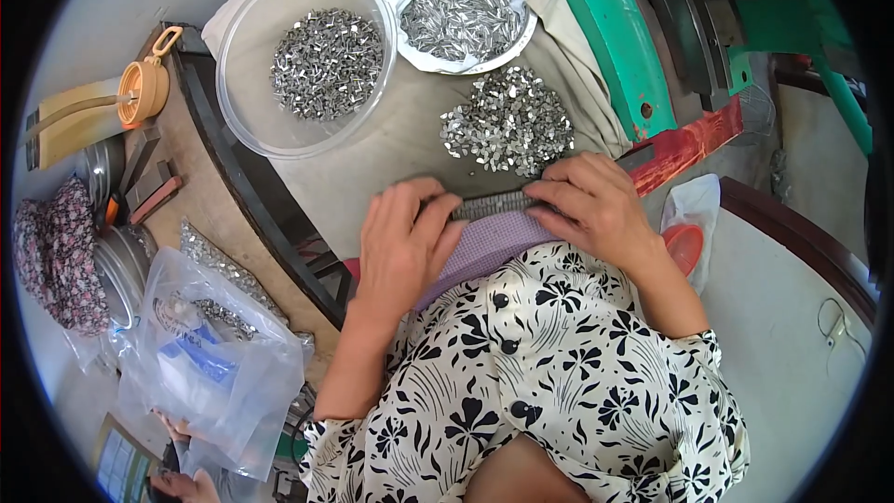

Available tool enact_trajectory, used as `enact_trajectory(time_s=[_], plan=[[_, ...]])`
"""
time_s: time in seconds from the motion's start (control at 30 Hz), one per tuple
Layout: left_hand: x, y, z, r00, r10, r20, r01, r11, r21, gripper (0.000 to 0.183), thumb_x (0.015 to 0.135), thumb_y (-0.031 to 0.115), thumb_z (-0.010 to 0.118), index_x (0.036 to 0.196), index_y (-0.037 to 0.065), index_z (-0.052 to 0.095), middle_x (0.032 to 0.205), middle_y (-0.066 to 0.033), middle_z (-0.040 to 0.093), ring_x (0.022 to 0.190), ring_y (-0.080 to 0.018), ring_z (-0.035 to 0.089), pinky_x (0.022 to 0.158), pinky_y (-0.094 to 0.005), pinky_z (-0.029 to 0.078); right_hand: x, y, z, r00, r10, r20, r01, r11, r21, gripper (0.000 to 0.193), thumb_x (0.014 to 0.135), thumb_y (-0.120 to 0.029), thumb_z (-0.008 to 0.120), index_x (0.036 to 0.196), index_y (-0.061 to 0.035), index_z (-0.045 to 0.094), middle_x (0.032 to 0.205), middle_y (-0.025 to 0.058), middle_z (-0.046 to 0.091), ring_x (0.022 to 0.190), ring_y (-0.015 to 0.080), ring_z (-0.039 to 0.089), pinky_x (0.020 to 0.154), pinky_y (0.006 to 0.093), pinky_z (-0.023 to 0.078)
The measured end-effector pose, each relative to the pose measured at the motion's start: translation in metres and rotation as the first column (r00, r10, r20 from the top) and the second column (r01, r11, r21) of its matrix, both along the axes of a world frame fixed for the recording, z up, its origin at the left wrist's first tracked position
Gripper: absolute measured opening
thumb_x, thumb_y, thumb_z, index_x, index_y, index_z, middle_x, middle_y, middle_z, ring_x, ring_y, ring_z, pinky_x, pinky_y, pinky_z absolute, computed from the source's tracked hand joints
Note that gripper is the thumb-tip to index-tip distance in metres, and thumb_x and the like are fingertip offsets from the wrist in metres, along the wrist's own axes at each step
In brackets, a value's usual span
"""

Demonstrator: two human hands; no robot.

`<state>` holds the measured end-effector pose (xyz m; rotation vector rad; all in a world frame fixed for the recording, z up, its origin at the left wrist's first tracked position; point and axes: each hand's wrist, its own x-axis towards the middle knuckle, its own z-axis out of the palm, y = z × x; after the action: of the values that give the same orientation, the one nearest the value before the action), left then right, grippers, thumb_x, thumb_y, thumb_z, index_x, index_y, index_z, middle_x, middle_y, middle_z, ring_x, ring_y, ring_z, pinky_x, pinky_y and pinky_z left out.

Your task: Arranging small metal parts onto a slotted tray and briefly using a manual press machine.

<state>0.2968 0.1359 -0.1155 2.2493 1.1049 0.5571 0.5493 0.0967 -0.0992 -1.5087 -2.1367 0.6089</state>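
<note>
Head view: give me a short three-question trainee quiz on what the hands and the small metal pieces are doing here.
1. True or false: both hands rest on the row of metal pieces lined up at the table edge.
2. Which container holds the longer, pointed metal pieces? A) the clear plastic bowl B) the metal bowl lined with white cloth C) the plastic bag
3. Fill in: the loose pile of metal pieces lies directly on the ____ cloth.

Key:
1. True: the left hand and right hand press on it from either end, fingers on top.
2. B
3. Beige
</note>
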Motion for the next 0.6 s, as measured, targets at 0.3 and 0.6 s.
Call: enact_trajectory(time_s=[0.3,0.6], plan=[[-0.008,-0.020,0.000,0.998,0.049,0.038,-0.042,0.986,-0.161,0.033,0.070,0.009,0.080,0.100,0.005,0.066,0.105,-0.0088,0.059,0.095,-0.0301,0.058,0.078,-0.0402,0.048,-0.020,0.025,0.003,0.993,-0.062,-0.102,0.064,0.998,0.016,0.016,0.073,-0.012,0.080,0.087,-0.0079,0.074,0.080,0.0051,0.063,0.073,0.0244,0.062,0.064,0.0352,0.049],[0.016,0.013,0.002,0.991,0.115,0.076,-0.108,0.990,-0.086,0.018,0.079,0.010,0.075,0.095,0.007,0.068,0.098,-0.0058,0.060,0.086,-0.0259,0.062,0.072,-0.0378,0.051,-0.035,0.032,-0.001,0.986,-0.126,0.109,0.114,0.988,0.106,0.017,0.070,-0.009,0.080,0.085,-0.0068,0.072,0.081,0.0044,0.058,0.077,0.0252,0.059,0.067,0.0374,0.047]])
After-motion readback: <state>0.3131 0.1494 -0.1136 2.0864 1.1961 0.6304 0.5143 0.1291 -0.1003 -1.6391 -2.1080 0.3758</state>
